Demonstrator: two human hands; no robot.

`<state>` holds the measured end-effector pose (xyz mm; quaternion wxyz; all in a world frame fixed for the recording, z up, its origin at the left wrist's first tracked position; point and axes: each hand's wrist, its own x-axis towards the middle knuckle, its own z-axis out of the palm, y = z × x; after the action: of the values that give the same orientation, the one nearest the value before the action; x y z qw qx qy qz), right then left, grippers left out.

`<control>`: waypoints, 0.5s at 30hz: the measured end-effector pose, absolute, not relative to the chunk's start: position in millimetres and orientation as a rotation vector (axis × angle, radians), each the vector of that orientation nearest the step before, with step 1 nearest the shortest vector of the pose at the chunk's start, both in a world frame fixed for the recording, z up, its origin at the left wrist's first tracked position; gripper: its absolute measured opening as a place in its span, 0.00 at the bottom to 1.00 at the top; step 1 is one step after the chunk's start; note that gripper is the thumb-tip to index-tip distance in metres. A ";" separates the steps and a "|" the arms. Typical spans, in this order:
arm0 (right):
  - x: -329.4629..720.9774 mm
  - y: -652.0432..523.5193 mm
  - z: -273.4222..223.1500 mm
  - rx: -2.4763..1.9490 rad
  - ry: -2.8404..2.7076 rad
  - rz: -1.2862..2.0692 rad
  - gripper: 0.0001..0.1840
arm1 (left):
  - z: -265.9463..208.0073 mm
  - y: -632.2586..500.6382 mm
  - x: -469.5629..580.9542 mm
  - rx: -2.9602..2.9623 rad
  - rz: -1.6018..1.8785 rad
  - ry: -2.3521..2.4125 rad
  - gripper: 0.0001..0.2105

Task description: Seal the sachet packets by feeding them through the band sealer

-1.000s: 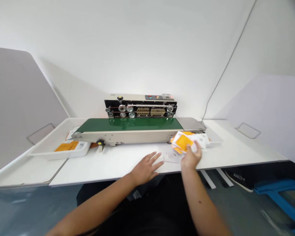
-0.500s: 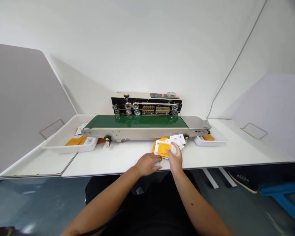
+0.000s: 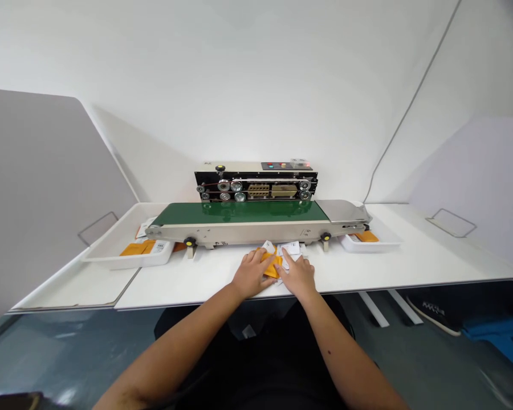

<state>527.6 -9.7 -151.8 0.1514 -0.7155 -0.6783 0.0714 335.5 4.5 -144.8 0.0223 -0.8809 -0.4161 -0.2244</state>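
Note:
A loose pile of small flat packets lies on the white table in front of the conveyor. An orange packet (image 3: 272, 269) shows in the middle of it, and white packets (image 3: 291, 248) stick out behind and to the right. My left hand (image 3: 251, 274) grips the pile's left side, its thumb low and its fingers over the orange packet. From the right, my right hand (image 3: 298, 277) holds the pile, with its thumb against the orange packet and its fingers on the white ones. Both hands partly cover the packets, so the lower ones are hidden.
Behind the pile stands a band sealing machine (image 3: 256, 185) with a green conveyor belt (image 3: 239, 213). A white tray (image 3: 126, 262) with orange and white packets is under its left end, and another white tray (image 3: 385, 246) under its right. Side panels (image 3: 38, 188) flank the table.
The packets have come down from my right hand's hold into a pile on the table. My left hand has moved onto their left side, and my right hand has lowered onto their right.

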 end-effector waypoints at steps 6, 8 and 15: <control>539.2 -2.5 -151.6 -2.104 -2.002 0.185 0.43 | -144.4 16.2 325.5 -2.846 -0.536 -1.364 0.32; 548.6 -0.8 -152.0 -2.061 -2.045 0.202 0.44 | -144.3 13.9 324.7 -2.821 -0.595 -1.353 0.29; 563.3 -9.5 -167.0 -1.898 -1.974 0.023 0.38 | -147.4 7.3 326.8 -2.568 -0.774 -1.376 0.14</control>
<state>563.3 -9.5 -167.0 0.2002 -0.6791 -0.7062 0.0081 326.8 7.3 -147.4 0.0636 -0.8502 -0.4556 -0.2561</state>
